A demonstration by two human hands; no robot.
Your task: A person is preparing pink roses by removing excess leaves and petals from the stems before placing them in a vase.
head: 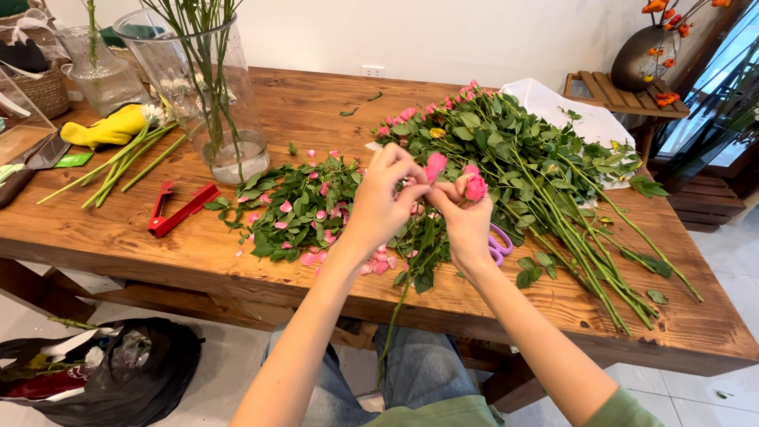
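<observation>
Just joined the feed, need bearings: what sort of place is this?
Probably a home or small florist's worktable: a wooden table piled with pink spray roses, stripped leaves and petals, and a glass vase holding stems.

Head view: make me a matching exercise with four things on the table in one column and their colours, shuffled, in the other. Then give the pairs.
Things:
1. stem stripper tool, left of the leaf pile
2. rubber glove, beside the glass vase
3. scissor handles, under the right hand
4. loose petal, pinched by the left hand

Colours:
A. yellow
B. pink
C. red
D. purple

Pairs: 1-C, 2-A, 3-D, 4-B

The right hand also holds a pink rose on its stem.
</observation>
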